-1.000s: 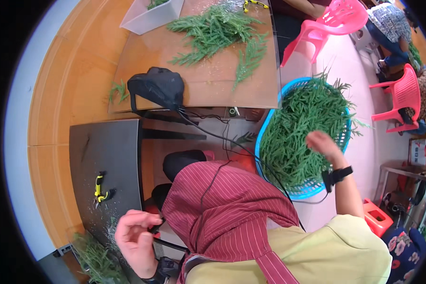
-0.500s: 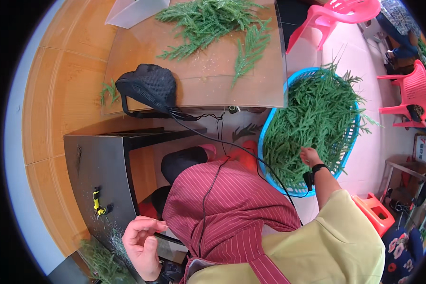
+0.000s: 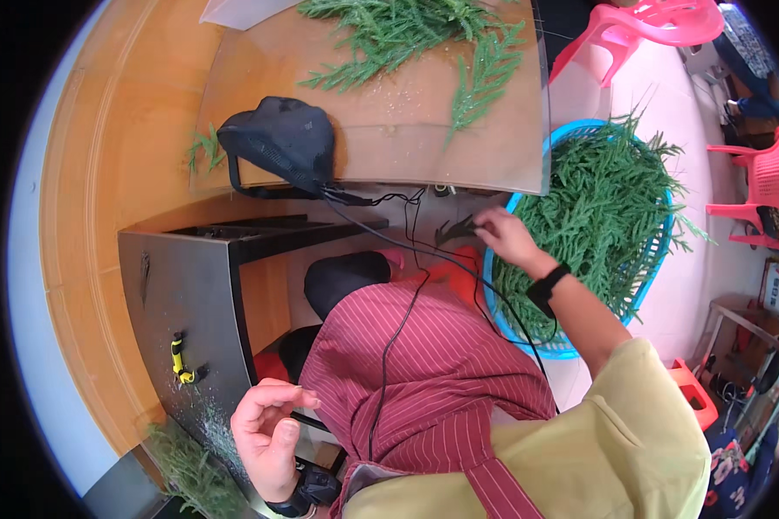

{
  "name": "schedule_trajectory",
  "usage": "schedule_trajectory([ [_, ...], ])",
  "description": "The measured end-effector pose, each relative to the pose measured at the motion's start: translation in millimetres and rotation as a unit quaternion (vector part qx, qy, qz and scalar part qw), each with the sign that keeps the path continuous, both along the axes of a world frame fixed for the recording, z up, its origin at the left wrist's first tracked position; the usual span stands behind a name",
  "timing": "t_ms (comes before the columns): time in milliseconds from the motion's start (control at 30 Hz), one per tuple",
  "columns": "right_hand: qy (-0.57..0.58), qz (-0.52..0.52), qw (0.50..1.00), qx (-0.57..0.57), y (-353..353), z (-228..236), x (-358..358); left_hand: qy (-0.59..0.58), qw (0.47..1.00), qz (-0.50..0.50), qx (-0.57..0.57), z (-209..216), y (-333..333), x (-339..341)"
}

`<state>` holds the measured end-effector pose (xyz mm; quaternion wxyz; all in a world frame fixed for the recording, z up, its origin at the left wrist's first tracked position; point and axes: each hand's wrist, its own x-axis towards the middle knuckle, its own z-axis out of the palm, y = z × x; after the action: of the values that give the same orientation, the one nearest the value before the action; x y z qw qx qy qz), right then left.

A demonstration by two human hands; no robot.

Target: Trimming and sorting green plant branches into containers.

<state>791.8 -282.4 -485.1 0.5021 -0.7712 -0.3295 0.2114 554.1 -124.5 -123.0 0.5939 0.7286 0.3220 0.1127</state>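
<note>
My right hand (image 3: 505, 236) is over the left rim of a blue plastic basket (image 3: 492, 303), its fingers bent together. Whether anything small is between the fingertips cannot be made out. Green feathery sprigs (image 3: 589, 208) fill the basket above its rim. Just left of those fingertips, a dark sprig (image 3: 455, 229) shows low down beside the table. My left hand (image 3: 268, 432) hangs in the air at the lower left, fingers loosely curved and thumb apart, with nothing in it. Close to it stands a dark metal surface holding a small yellow-and-black tool (image 3: 180, 359).
A glass-topped table (image 3: 381, 160) bears more sprigs (image 3: 407, 39), a black mesh bag (image 3: 281, 143) and a white tray (image 3: 242, 10). Black cables (image 3: 424, 246) cross my lap. Pink chairs (image 3: 766, 186), a red stool (image 3: 691, 394) and another person's clothing (image 3: 725, 467) are at the right.
My right hand has moved from the sprigs in the basket up and left to the basket's left rim. My left hand keeps its pose. The whole view has shifted slightly.
</note>
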Motion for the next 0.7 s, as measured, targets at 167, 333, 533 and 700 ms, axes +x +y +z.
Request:
schedule_trajectory([
  [167,-0.248,-0.019,0.968,0.010,84,22,-23,-0.006,1.000,0.017,-0.009,0,16,-48],
  [333,-0.195,0.020,0.959,-0.205,138,5,-38,-0.011,0.998,0.059,-0.023,-11,32,-97],
  [533,-0.223,-0.073,0.926,-0.297,182,-48,-31,-0.016,0.995,0.087,-0.050,-13,60,-150],
  [700,-0.206,-0.181,0.957,-0.094,183,-59,-33,-0.033,0.992,0.094,-0.075,-16,69,-166],
])
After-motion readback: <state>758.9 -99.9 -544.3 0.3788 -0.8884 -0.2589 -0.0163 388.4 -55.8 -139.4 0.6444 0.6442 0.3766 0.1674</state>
